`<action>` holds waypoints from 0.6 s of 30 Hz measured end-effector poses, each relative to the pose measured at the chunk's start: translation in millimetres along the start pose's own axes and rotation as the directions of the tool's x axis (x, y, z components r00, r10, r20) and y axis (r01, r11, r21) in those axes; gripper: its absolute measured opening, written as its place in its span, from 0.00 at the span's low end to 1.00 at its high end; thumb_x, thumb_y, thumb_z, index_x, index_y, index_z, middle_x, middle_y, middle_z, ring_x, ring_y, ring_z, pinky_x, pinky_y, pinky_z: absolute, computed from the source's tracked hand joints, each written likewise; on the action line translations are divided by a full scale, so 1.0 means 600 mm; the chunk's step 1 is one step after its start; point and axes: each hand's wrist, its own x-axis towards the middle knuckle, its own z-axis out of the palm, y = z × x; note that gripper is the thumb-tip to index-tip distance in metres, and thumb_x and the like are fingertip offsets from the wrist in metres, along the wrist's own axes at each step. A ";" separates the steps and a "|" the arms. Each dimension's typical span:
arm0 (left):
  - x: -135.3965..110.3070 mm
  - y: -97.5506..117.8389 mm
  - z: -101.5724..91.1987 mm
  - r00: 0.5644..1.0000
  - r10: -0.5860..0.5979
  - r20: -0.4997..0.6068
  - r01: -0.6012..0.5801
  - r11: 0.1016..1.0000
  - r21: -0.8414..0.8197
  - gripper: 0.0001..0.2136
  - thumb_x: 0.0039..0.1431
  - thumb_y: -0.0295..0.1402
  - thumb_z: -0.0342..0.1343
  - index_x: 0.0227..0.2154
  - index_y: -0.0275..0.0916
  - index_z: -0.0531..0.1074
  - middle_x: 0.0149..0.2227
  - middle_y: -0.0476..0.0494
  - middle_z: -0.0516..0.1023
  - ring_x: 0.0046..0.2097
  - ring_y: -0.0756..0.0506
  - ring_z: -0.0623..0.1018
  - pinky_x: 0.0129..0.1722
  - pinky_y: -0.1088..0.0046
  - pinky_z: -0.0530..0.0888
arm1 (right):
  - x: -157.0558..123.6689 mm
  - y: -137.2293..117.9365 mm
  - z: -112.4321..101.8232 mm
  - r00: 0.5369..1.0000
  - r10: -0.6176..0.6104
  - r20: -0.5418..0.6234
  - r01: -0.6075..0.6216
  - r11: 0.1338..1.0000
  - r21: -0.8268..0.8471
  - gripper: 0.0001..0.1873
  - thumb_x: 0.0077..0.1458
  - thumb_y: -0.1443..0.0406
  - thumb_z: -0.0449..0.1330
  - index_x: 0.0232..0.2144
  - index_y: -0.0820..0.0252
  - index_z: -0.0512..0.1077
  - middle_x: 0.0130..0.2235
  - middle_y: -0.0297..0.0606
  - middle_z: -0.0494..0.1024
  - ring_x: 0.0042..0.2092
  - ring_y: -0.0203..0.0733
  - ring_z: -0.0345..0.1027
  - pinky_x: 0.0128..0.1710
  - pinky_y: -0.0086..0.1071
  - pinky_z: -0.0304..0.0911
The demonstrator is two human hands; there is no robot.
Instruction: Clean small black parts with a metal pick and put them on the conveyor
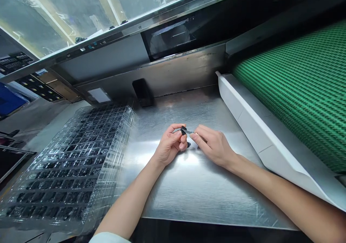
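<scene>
Fingers (174, 127) of the left hand (169, 144) are pinching a black part (183, 130); the right hand (214, 145) is pinching a thin tool (188, 131).

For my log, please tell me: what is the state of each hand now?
Left hand: closed, holding a black part at the fingertips.
Right hand: closed, holding a thin tool.

Head camera, one: worn above the steel worktop (216, 199), facing forward and down, view tilted. Nearest: forearms (135, 196), entering from the lower edge; mid-frame, left hand (171, 144) and right hand (213, 144), near. Field wide: clear plastic trays (115, 160) at frame left, green conveyor belt (302, 73) at frame right.
</scene>
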 end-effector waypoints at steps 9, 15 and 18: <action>0.000 0.000 0.001 1.000 0.000 0.019 0.001 1.000 -0.016 0.18 0.59 0.38 0.70 0.48 0.39 0.73 0.26 0.53 0.71 0.23 0.55 0.68 0.27 0.77 0.64 | -0.002 0.001 0.002 1.000 -0.016 0.020 0.016 1.000 -0.005 0.26 0.78 0.51 0.46 0.29 0.58 0.64 0.31 0.35 0.65 0.30 0.38 0.57 0.32 0.34 0.51; 0.001 -0.001 0.001 1.000 -0.004 -0.007 0.005 1.000 0.004 0.19 0.58 0.39 0.70 0.48 0.40 0.73 0.26 0.53 0.70 0.24 0.54 0.68 0.27 0.76 0.64 | 0.003 0.001 -0.008 1.000 0.019 0.004 -0.019 0.997 0.068 0.26 0.78 0.50 0.46 0.29 0.57 0.64 0.31 0.35 0.66 0.32 0.40 0.60 0.35 0.35 0.54; 0.001 -0.003 0.002 1.000 -0.009 0.003 0.009 1.000 0.007 0.19 0.57 0.40 0.71 0.47 0.39 0.74 0.27 0.52 0.71 0.24 0.54 0.69 0.27 0.76 0.65 | 0.006 -0.004 -0.010 0.999 0.027 -0.030 -0.022 0.990 0.142 0.27 0.77 0.48 0.47 0.29 0.57 0.64 0.30 0.35 0.66 0.32 0.40 0.59 0.34 0.35 0.54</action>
